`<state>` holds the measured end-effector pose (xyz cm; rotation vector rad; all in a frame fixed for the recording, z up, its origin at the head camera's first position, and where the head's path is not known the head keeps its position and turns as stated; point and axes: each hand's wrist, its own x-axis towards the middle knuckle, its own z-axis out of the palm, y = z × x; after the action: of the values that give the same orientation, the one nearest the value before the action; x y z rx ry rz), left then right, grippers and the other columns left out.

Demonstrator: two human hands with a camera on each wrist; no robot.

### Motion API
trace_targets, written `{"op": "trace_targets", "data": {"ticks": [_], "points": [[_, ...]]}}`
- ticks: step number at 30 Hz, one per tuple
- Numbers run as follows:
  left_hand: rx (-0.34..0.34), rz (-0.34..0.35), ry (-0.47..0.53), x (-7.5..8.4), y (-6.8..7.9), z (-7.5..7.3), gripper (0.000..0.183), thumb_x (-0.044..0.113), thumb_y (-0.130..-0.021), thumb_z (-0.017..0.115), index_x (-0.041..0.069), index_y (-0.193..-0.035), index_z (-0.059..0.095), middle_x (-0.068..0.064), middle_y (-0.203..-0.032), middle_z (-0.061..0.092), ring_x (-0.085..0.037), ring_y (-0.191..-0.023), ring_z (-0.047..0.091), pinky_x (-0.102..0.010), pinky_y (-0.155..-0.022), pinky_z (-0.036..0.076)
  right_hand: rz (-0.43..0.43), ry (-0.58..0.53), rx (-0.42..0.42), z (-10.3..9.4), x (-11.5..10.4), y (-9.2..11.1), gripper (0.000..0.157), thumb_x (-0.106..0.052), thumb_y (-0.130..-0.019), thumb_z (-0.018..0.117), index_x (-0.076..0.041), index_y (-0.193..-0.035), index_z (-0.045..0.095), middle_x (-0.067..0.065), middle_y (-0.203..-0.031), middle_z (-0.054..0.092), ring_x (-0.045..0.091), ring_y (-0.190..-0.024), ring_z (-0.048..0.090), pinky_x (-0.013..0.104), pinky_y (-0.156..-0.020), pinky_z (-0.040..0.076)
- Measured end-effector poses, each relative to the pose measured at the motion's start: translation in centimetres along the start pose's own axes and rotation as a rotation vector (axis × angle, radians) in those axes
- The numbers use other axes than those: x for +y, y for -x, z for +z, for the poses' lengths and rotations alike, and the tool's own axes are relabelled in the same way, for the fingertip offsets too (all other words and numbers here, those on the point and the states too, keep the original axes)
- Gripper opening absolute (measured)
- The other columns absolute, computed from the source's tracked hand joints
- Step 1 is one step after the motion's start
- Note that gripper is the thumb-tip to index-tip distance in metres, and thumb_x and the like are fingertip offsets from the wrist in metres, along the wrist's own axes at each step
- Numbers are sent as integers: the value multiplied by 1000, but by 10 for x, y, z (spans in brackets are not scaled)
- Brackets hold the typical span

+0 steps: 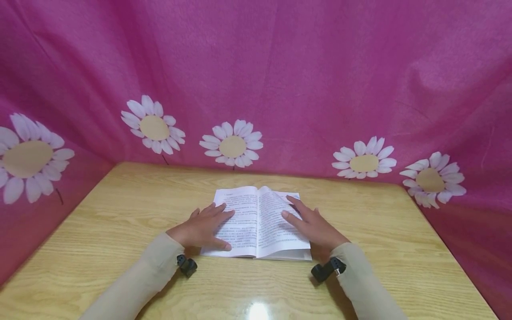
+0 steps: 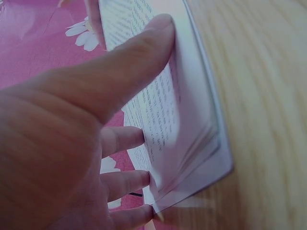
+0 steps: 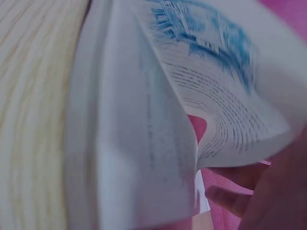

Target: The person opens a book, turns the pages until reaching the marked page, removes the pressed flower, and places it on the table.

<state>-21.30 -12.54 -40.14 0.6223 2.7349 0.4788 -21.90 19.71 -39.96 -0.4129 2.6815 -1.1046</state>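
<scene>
Rows of small dark characters fill both visible pages of an open book (image 1: pixel 258 224), too fine to read; a short line stands alone at the far end of the left page (image 1: pixel 243 224), apart from the rows below it. In the right wrist view the print bends along a curved leaf (image 3: pixel 225 105), and its characters are blurred. That leaf also bears a blue-toned picture (image 3: pixel 206 38), of which the head view has only a bluish trace at the far right corner, by the right fingers.

The left wrist view shows the near corner of the book from low down: several loose page edges above a stiffer, pale cover (image 2: pixel 218 170).

The book lies on the wooden surface (image 1: pixel 248 284), between the two hands. The left hand (image 1: pixel 204 229) rests on the left page, its grip spread wide, thumb near the near edge and fingers apart. The right hand (image 1: pixel 318 226) touches the right page, thumb and forefinger well apart and nearly straight; the page stands a little raised there, its near right corner clear of the sheet below. Whether the other right fingers press on the leaf cannot be told.
</scene>
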Motion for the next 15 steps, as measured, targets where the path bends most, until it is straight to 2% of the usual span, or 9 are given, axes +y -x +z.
{"op": "trace_targets", "data": {"ticks": [1, 3, 5, 7, 10, 12, 15], "points": [[1, 2, 1, 0, 0, 0, 94, 56, -74, 75, 25, -152, 32, -7, -161, 17, -35, -147, 6, -64, -112, 2, 22, -64, -9, -1, -1, 1, 77, -70, -90, 41, -32, -154, 22, -1, -156, 30, 28, -145, 19, 59, -113, -6], [-3, 4, 3, -1, -1, 0, 94, 56, -74, 75, 24, -152, 32, -8, -161, 17, -36, -147, 6, -64, -111, 2, 76, -231, -43, -3, -3, 2, 71, -72, -90, 38, -41, -152, 22, -7, -155, 30, 26, -144, 23, 58, -115, 5], [-4, 4, 4, -1, -1, -1, 94, 56, -74, 75, 24, -152, 32, -8, -161, 16, -36, -147, 6, -64, -111, 2, 118, -438, -81, -4, -6, 3, 65, -72, -90, 38, -47, -149, 23, -12, -153, 30, 24, -140, 28, 57, -112, 19], [-3, 3, 0, -1, -1, -1, 94, 56, -74, 75, 25, -152, 32, -8, -161, 16, -35, -147, 6, -64, -112, 2, 115, -541, -79, -5, -7, 3, 55, -64, -95, 37, -48, -147, 26, -13, -150, 35, 21, -137, 32, 56, -109, 26], [1, 4, -1, -1, -1, -2, 94, 56, -74, 75, 25, -152, 32, -8, -161, 17, -35, -147, 6, -64, -112, 1, 12, -519, -37, -7, -8, 2, 45, -39, -103, 36, -42, -148, 30, -6, -148, 40, 24, -137, 34, 57, -111, 23], [-4, 4, 4, -1, 0, -2, 95, 56, -74, 75, 24, -152, 32, -8, -160, 17, -35, -147, 6, -64, -112, 1, -60, -391, 27, -8, -8, 1, 48, -22, -103, 39, -38, -148, 32, -3, -147, 45, 23, -138, 34, 57, -112, 19], [-8, 1, 4, 0, 1, -3, 95, 56, -74, 75, 24, -152, 32, -8, -161, 17, -35, -147, 6, -64, -112, 2, -117, -281, 78, -8, -9, 1, 53, -17, -100, 48, -35, -148, 33, -1, -145, 48, 25, -139, 33, 60, -111, 21]]}}
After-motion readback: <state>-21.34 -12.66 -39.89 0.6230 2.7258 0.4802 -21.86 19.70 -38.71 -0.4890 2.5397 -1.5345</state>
